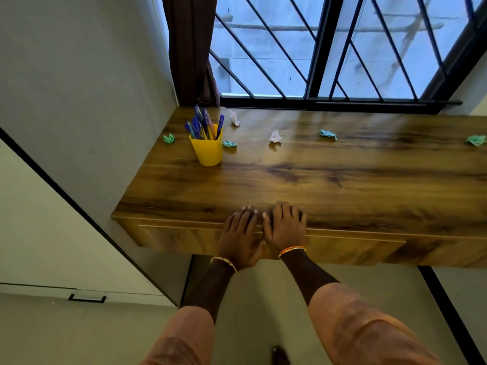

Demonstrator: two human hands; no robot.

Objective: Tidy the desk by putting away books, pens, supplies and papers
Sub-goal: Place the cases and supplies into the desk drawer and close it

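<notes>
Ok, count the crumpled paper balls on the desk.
6: green left of the cup, teal at its right, pink behind, pink centre, teal, green far right.

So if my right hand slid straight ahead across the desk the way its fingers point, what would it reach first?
Probably nothing soon: the right hand faces bare desk; the white crumpled paper lies nearest that line, though depth is unclear.
</notes>
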